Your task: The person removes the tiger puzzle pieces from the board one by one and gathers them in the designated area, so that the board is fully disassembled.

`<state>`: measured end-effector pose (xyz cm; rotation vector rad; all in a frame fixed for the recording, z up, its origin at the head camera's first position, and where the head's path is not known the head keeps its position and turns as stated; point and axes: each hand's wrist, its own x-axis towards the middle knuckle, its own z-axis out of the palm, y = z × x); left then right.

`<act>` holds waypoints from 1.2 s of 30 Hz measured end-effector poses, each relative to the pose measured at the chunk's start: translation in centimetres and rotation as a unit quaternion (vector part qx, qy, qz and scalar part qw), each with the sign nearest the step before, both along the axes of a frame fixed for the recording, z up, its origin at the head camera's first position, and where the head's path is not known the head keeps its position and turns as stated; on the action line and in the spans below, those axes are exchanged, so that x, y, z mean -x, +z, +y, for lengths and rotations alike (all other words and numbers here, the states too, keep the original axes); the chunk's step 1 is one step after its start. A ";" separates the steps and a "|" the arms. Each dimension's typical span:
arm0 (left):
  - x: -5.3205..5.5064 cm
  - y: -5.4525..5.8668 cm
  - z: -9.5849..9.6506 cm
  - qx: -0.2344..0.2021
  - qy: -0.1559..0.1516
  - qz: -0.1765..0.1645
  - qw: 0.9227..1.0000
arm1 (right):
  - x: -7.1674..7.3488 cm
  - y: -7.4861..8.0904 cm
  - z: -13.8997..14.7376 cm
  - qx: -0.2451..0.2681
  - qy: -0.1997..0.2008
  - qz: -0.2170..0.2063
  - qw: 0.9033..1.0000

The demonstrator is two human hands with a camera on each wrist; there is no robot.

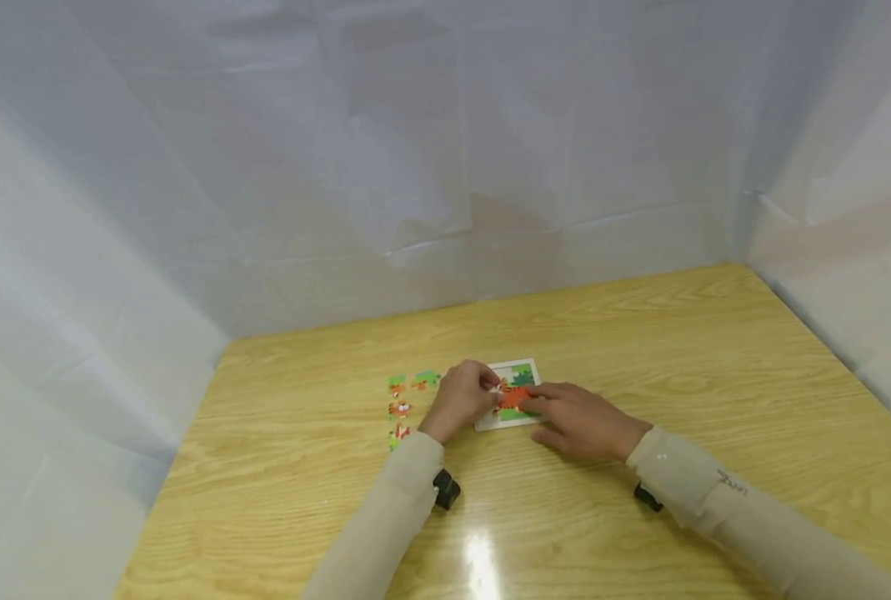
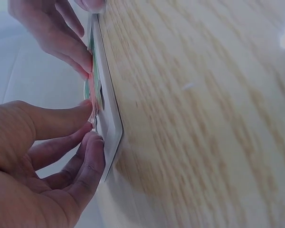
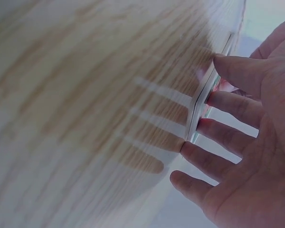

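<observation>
A jigsaw puzzle in a white frame tray (image 1: 488, 422) lies on the table, showing an orange striped animal on green. My left hand (image 1: 462, 398) is over its left edge, thumb and fingertips pinching a puzzle piece (image 2: 93, 114) that the fingers mostly hide. From the other side my right hand (image 1: 583, 421) reaches in with fingers extended, its fingertips resting on the orange picture. In the right wrist view the right thumb (image 3: 237, 71) lies along the tray's edge, and the little finger stands off it.
Several loose puzzle pieces (image 1: 399, 409) with orange and green print lie left of the left hand. The wooden table (image 1: 302, 500) has pale sheeting (image 1: 415, 167) hung behind it and along both sides. Each wrist wears a small black device (image 1: 446, 490).
</observation>
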<state>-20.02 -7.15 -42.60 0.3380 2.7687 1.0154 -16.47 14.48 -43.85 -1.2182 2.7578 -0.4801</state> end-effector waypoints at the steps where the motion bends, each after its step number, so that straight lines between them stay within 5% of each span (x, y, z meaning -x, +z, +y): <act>1: 0.0 0.0 0.0 0.000 0.001 -0.001 1.000 | 0.0 0.0 0.0 0.000 0.000 0.001 1.000; 15: 0.0 -0.2 -0.2 -0.020 0.004 0.003 1.000 | 0.0 0.2 -0.1 0.003 -0.003 -0.010 1.000; 36: 0.0 -0.4 -0.1 -0.079 0.050 0.000 0.996 | 0.0 0.3 -0.1 -0.010 0.001 -0.009 1.000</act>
